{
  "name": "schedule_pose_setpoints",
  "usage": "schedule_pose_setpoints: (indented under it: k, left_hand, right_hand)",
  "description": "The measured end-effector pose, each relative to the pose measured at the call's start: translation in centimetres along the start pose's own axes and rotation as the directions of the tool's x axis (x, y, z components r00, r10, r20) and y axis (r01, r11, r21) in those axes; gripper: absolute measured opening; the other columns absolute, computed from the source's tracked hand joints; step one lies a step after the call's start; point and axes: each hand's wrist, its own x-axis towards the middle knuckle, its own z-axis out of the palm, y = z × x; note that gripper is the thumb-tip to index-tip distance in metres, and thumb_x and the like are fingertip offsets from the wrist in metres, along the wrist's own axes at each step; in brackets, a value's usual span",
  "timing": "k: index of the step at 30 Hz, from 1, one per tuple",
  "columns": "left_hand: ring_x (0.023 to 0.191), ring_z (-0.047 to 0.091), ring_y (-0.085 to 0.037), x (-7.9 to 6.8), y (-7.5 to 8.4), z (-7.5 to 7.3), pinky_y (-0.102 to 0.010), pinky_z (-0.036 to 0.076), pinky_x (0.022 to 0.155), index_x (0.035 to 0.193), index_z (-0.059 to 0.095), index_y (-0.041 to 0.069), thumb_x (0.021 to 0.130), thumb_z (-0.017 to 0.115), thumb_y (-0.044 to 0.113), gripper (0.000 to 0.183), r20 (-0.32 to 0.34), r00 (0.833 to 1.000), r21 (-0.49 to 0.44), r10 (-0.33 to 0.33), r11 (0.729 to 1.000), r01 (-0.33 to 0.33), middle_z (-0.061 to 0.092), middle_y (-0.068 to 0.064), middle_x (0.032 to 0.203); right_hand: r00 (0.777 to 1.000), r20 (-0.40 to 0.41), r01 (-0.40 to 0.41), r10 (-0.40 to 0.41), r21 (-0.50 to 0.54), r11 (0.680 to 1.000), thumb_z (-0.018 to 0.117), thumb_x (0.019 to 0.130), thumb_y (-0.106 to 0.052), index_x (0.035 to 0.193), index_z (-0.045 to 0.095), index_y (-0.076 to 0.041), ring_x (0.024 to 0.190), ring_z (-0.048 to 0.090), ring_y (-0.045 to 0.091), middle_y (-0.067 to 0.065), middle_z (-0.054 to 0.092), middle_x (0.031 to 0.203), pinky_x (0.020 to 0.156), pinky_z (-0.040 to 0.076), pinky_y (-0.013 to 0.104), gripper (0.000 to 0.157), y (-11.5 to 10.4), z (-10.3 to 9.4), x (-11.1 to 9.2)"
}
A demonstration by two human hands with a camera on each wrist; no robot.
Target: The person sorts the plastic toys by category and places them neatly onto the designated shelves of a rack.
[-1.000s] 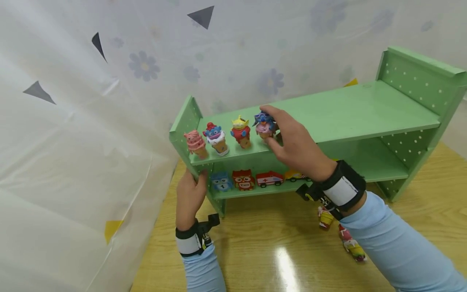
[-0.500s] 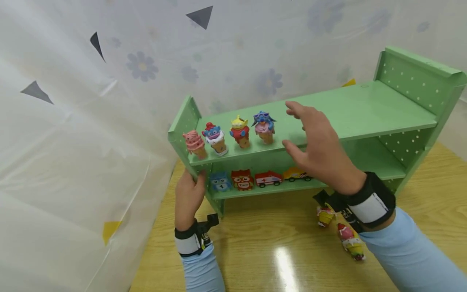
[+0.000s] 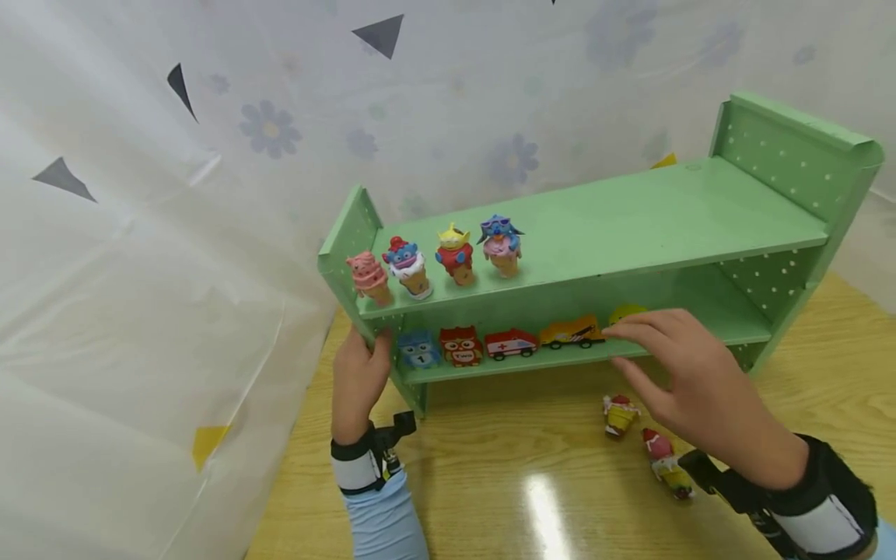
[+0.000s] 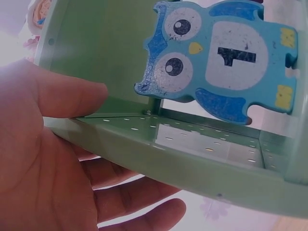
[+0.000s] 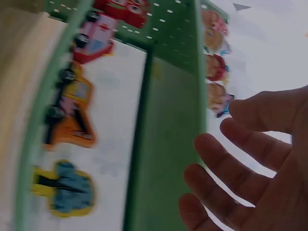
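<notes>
My left hand (image 3: pixel 360 381) grips the left side panel of a green shelf (image 3: pixel 630 214), thumb on the inner side and fingers outside. Right beside it on the lower board is a blue owl block (image 4: pixel 216 57) marked 1. My right hand (image 3: pixel 707 397) is in the air before the lower shelf's right part, fingers apart and holding nothing. Along the upper board's left part stand a pink ice-cream figure (image 3: pixel 369 278), a blue-faced one (image 3: pixel 407 267), a yellow-headed one (image 3: pixel 456 255) and a blue figure with sunglasses (image 3: pixel 501 247) on a pink cone.
The lower board also bears a red owl block (image 3: pixel 461 347), an ambulance block (image 3: pixel 512 344), an orange truck block (image 3: pixel 572 332) and a yellow piece (image 3: pixel 626 313), partly hidden by my right hand. Two ice-cream figures lie on the wooden table (image 3: pixel 490 467): a shorter one (image 3: pixel 620 416) and a longer one (image 3: pixel 667 463).
My right hand has let go of the blue figure with sunglasses, which stands on the upper board, and has moved right and down. My left hand keeps its place on the side panel.
</notes>
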Motion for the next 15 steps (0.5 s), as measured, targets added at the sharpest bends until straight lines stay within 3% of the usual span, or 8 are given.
schedule_pose_setpoints:
  k: [3,6,8,11,15]
  left_hand:
    - [0.065,0.045,-0.025,0.0,0.0,0.0,-0.037,0.036,0.061,0.101,0.053,0.010,0.098,0.046,0.029,0.021,-0.004,1.000,0.015,0.002,1.000,-0.002,0.044,-0.008,0.072]
    - [0.064,0.045,-0.025,0.1,-0.1,0.1,-0.036,0.036,0.061,0.099,0.052,0.009,0.098,0.046,0.029,0.021,-0.005,1.000,0.021,0.008,1.000,-0.008,0.043,-0.008,0.071]
    - [0.064,0.045,-0.025,0.1,-0.1,0.1,-0.036,0.036,0.061,0.100,0.052,0.009,0.098,0.046,0.029,0.021,-0.008,1.000,0.021,0.009,1.000,-0.009,0.042,-0.008,0.071]
    - [0.066,0.045,-0.025,0.0,0.0,0.0,-0.037,0.036,0.062,0.103,0.052,0.010,0.098,0.046,0.030,0.022,-0.003,1.000,0.019,0.002,1.000,-0.002,0.043,-0.008,0.072]
    - [0.069,0.047,-0.026,-0.1,0.1,-0.1,-0.038,0.038,0.064,0.107,0.053,0.011,0.099,0.045,0.031,0.023,0.013,1.000,0.012,-0.016,1.000,0.016,0.046,-0.010,0.075]
  right_hand:
    - [0.995,0.086,-0.049,0.051,-0.024,0.999,0.059,0.093,-0.035,0.108,0.066,-0.007,0.099,0.057,0.026,0.010,0.066,0.104,0.078,0.048,0.044,0.033,0.6,0.9,-2.0]
    - [0.973,0.199,-0.110,0.118,-0.049,0.993,0.071,0.081,-0.017,0.108,0.066,-0.007,0.098,0.060,0.027,0.010,0.066,0.105,0.076,0.051,0.047,0.029,1.2,1.8,-4.0]
    - [0.948,0.272,-0.151,0.165,-0.072,0.986,0.074,0.078,-0.014,0.109,0.066,-0.008,0.097,0.061,0.029,0.010,0.066,0.105,0.075,0.051,0.049,0.032,1.6,2.5,-5.0]
    - [0.903,0.371,-0.192,0.217,-0.103,0.976,0.071,0.082,-0.018,0.111,0.065,-0.006,0.093,0.061,0.031,0.013,0.065,0.105,0.073,0.052,0.049,0.031,2.4,3.3,-6.1]
    - [0.858,0.449,-0.216,0.250,-0.126,0.968,0.070,0.083,-0.020,0.112,0.063,-0.003,0.089,0.061,0.031,0.015,0.063,0.103,0.071,0.053,0.048,0.035,3.6,4.0,-6.9]
